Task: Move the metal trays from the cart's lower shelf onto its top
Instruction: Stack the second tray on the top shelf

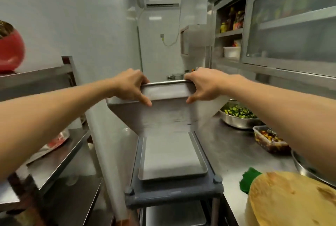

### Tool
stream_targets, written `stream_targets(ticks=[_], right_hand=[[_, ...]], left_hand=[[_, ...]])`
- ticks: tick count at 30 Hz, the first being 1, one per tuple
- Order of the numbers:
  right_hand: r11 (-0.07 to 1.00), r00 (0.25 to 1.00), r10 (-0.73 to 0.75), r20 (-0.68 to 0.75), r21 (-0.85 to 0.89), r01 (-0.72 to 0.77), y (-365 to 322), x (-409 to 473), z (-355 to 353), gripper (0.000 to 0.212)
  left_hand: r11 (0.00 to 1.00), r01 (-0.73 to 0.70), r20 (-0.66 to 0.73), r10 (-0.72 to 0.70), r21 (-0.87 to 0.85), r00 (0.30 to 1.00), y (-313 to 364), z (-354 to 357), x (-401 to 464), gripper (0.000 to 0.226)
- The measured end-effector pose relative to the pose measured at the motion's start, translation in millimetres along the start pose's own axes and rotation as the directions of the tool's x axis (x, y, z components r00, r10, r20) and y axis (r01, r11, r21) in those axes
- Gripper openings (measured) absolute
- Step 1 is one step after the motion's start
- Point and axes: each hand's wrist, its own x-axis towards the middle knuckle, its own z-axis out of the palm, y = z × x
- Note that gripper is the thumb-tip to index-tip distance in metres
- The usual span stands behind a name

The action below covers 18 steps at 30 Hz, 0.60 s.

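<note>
Nearest to me I see the grey cart (173, 194), its top frame carrying one metal tray (172, 158) lying flat, and below it I can make out another tray on the lower shelf (174, 214), partly hidden. On my right the steel bench (231, 153) holds a pale round board (292, 200) with a green cloth (250, 178) just beside it, a plastic tub of dark food (270, 141) and a steel bowl of chopped greens (238, 115). Above the cart I hold a blurred stack of trays (163, 105), tilted with its far edge highest. My left hand (131, 86) grips the upper left rim, fingers curled over it and thumb pressed on the face; my right hand (201, 84) is closed the same way on the upper right rim. Further off, a wall air conditioner (161, 1) hangs at the end of the room.
</note>
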Motion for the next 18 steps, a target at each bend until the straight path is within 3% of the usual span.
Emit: stream_targets(ticks=[6, 9, 18], right_hand=[[0.999, 0.999, 0.033, -0.002, -0.034, -0.033, 5.8, 42.2, 104.7, 0.050], [0.999, 1.000, 0.025, -0.016, -0.046, -0.026, 12.2, 59.2, 154.3, 0.048], [1.000, 0.998, 0.007, -0.056, 0.026, -0.005, 37.3, 91.4, 285.1, 0.045]], left_hand=[[0.999, -0.001, -0.124, 0.006, 0.043, 0.992, -56.5, 105.9, 49.3, 0.054], [0.999, 0.016, -0.150, -0.009, 0.043, 0.989, -74.8, 155.1, 72.3, 0.047], [0.992, 0.065, -0.100, -0.054, 0.112, 0.994, -110.4, 265.8, 128.6, 0.046]])
